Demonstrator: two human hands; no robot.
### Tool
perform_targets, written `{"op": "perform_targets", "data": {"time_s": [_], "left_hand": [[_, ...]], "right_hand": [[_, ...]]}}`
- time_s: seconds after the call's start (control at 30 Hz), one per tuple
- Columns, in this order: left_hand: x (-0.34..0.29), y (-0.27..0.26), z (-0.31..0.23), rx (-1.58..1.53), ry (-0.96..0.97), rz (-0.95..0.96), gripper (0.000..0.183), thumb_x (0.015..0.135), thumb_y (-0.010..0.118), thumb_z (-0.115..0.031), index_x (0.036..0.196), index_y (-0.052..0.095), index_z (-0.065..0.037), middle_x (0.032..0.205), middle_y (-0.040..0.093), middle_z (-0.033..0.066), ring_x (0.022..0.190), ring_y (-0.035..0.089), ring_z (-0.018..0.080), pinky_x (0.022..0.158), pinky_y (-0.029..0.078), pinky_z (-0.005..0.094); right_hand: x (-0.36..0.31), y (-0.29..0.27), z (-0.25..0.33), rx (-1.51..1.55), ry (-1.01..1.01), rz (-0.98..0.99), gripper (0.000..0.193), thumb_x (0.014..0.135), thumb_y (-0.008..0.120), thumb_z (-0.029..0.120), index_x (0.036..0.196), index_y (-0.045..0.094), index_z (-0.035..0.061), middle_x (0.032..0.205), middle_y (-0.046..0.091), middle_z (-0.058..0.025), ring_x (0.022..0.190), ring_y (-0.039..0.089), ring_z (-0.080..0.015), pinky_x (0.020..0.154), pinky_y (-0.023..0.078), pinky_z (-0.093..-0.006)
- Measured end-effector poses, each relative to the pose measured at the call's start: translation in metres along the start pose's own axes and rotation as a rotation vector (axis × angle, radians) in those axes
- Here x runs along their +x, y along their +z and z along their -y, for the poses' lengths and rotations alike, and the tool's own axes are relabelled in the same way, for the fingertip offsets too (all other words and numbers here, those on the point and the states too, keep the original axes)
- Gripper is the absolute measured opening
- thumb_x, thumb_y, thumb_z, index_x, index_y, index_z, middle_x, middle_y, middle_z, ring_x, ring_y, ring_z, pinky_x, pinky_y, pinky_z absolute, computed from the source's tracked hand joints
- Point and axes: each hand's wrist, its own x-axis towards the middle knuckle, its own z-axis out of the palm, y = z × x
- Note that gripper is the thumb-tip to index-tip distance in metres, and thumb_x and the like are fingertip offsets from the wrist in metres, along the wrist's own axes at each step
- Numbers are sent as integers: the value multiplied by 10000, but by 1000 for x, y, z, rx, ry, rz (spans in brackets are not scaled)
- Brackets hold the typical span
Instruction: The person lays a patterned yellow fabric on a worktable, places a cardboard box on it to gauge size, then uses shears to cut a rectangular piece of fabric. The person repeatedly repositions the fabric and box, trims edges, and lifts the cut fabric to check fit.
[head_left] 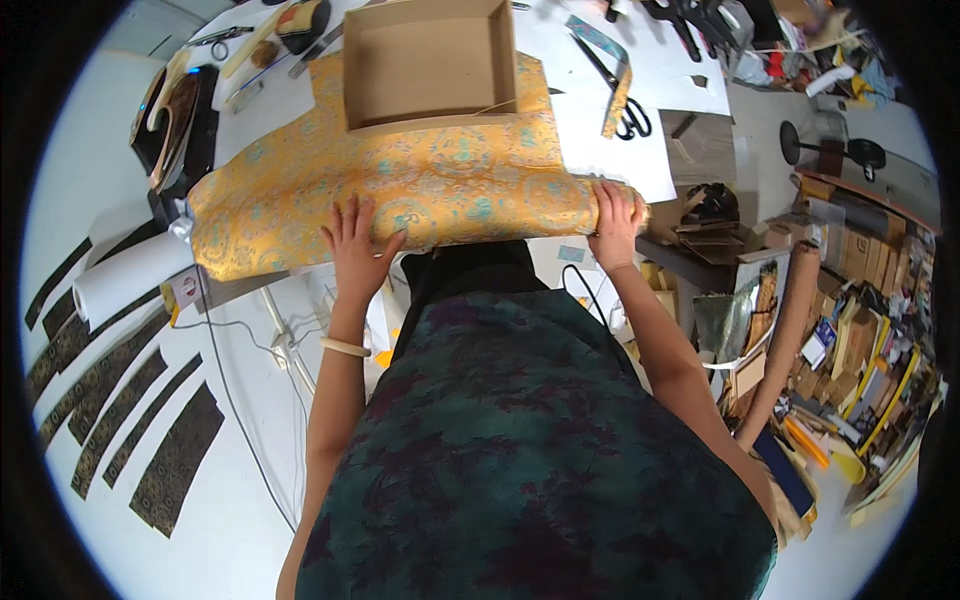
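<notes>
A roll of yellow brocade fabric [430,185] with teal medallions lies across the near edge of the white table [610,140], partly unrolled toward the back. My left hand [355,245] lies flat on the roll near its middle, fingers spread. At the roll's right end, my right hand [613,222] curls over the fabric. An open shallow cardboard box [428,62] rests on the unrolled fabric behind the roll. A pale bangle circles my left wrist.
Black scissors [628,110] and a patterned strip lie on white paper to the right of the box. Dark patterned cut pieces [120,410] lie on the floor at left, by a white paper roll [125,275]. Cardboard and tubes crowd the right side.
</notes>
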Motion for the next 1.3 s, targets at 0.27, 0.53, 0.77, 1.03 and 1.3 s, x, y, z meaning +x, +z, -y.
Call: {"op": "perform_targets", "data": {"time_s": [0.27,0.53,0.77,1.03,1.3], "left_hand": [[-1,-3,2,22,5,54,887,844,765,-535,1561,402,-159,1655,283,147,1549,126,440,1182,97,705],[2,-24,-10,7,-13,195,1187,613,945,-423,1596,322,-184,1672,242,123,1557,93,430,1192,109,691],[-3,-23,-23,-87,4,-108,858,728,878,-243,1460,457,-98,1513,421,204,1438,327,447,1168,271,579],[-55,44,-6,-1328,-959,142,287,945,497,9,1216,588,33,1146,695,164,987,703,280,890,574,369],[-10,52,-8,-2159,-1005,-157,456,1074,383,-304,1436,486,-46,1437,554,176,1308,539,375,1106,462,534]], "right_hand": [[-4,6,-2,17,13,-52,794,714,763,60,1440,455,155,1455,476,-57,1427,401,-243,1236,116,-577],[-4,7,-4,18,32,-19,847,677,789,56,1447,452,161,1455,478,-44,1431,400,-227,1223,133,-574],[9,-1,-8,-28,-28,-4,742,701,791,114,1390,519,155,1367,563,-42,1346,487,-227,1198,194,-568],[45,-31,-31,139,-203,118,541,691,787,162,1215,655,119,1065,707,-137,1016,677,-323,1012,483,-427],[86,-112,-26,447,-117,703,642,607,816,114,1228,668,40,1030,735,-178,936,700,-320,898,550,-368]]}}
